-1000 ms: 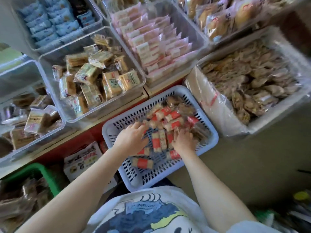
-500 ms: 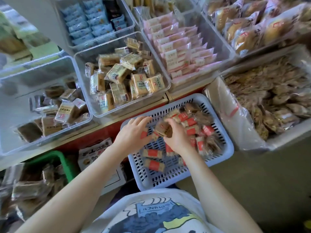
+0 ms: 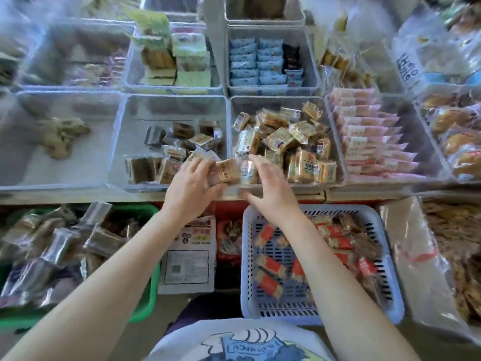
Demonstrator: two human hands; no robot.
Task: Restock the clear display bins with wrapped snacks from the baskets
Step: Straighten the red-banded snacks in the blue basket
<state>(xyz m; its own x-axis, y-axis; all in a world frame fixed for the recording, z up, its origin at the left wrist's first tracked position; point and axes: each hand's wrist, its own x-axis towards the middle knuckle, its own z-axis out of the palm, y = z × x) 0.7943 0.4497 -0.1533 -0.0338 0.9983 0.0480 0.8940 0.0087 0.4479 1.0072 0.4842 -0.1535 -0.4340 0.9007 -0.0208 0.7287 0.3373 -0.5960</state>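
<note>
Clear plastic: two clear plastic display bins are being reached at the shelf's front edge, the middle bin with dark wrapped cakes [image 3: 169,142] and the neighbouring bin of tan wrapped biscuits [image 3: 286,142].
Left hand: the left hand [image 3: 191,183] is being curled around a small bundle of tan wrapped snacks [image 3: 221,170], which is being held over the divide between those two bins.
Right hand: the right hand [image 3: 270,188] is being held with fingers straight and spread, grasping nothing, beside the bundle and over the front rim of the biscuit bin.
Source: the pale blue perforated plastic basket [image 3: 387,269], partly filled with red-banded wrapped snacks [image 3: 270,264], is being left below the shelf, under the right forearm.
Risk of mixing: the bundle is being carried right on the boundary, so packets could be dropped into the wrong bin if they are let go there.
Risk of spilling: several slippery wrappers are being held in one loose grip, so one could slide off the front rim onto the green plastic basket [image 3: 145,303] or the floor.
Hard to make out: the number of packets in the left hand is being obscured by motion blur, and whether the right fingertips are touching the biscuits cannot be told.
Cut off: the far bins are being blurred, and the bins at the right edge are being cropped.
</note>
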